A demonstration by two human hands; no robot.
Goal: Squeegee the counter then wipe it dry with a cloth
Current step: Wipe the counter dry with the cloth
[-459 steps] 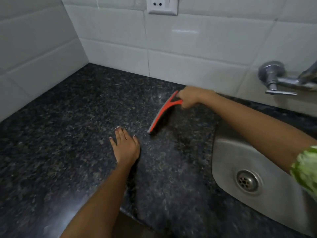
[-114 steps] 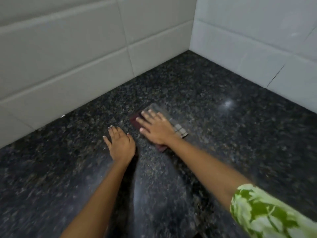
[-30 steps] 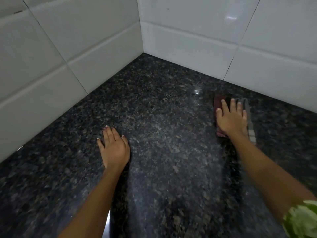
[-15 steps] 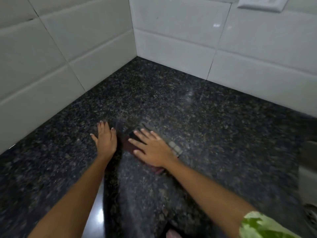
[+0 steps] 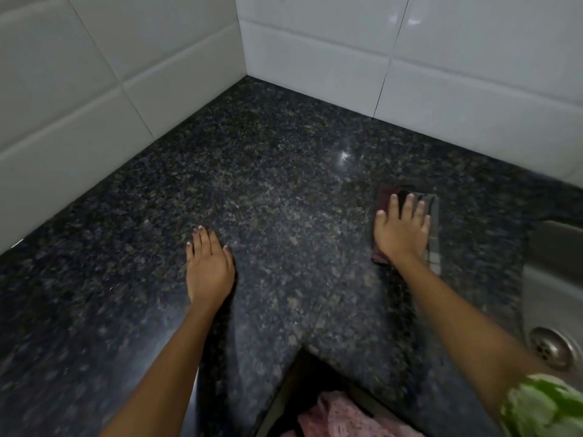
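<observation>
The counter [image 5: 284,190] is dark speckled granite set into a corner of white tiled walls. A folded cloth [image 5: 433,212], dark red with a grey checked edge, lies flat on the counter at the right, close to the sink. My right hand [image 5: 402,230] presses on the cloth with straight, spread fingers and covers most of it. Left of centre, my left hand [image 5: 208,266] rests flat on the bare counter, fingers together and pointing away from me. The squeegee is not in view.
A steel sink [image 5: 542,279] with its drain [image 5: 550,346] sits at the right edge, just past the cloth. White tiled walls [image 5: 315,52] meet in the far corner. The counter's front edge has a notch at the bottom centre, with pink fabric [image 5: 344,417] below it.
My right hand has slid the cloth from beside my left hand out to the right, near the sink. My left hand has stayed flat on the counter.
</observation>
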